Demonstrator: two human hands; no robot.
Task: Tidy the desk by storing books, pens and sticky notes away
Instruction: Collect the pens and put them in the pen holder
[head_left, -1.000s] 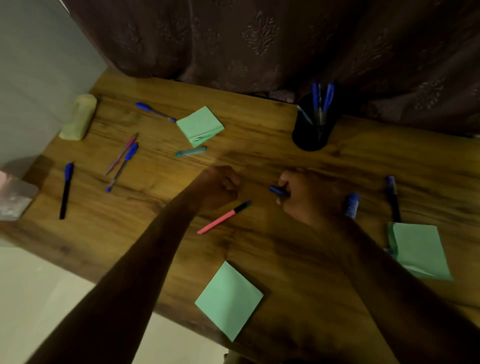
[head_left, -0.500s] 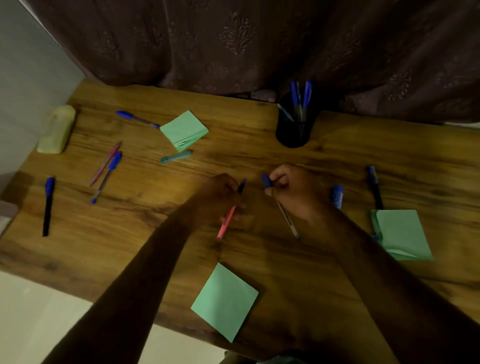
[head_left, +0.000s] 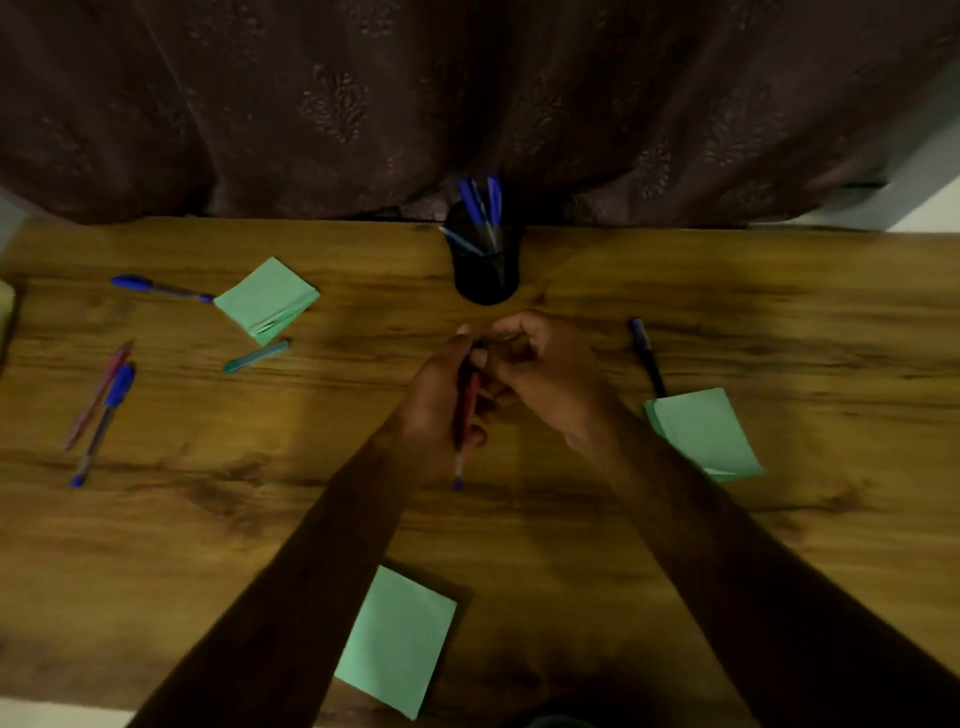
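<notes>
The left hand (head_left: 439, 400) grips a red pen (head_left: 470, 402) and a clear pen (head_left: 458, 475) with a blue tip, both pointing to 6 o'clock. The right hand (head_left: 548, 376) curls at their upper ends; whether it pinches them is unclear. At 12 o'clock stands a black pen holder (head_left: 485, 275) with blue pens (head_left: 492, 200) in it. A green sticky-note pad (head_left: 267, 299) lies at 10 o'clock, a second pad (head_left: 706, 431) at 4 and a third pad (head_left: 397, 639) at 6.

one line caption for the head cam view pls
Left hand grips pens, right hand curled against them, before a black pen holder on a desk with green sticky notes.
</notes>
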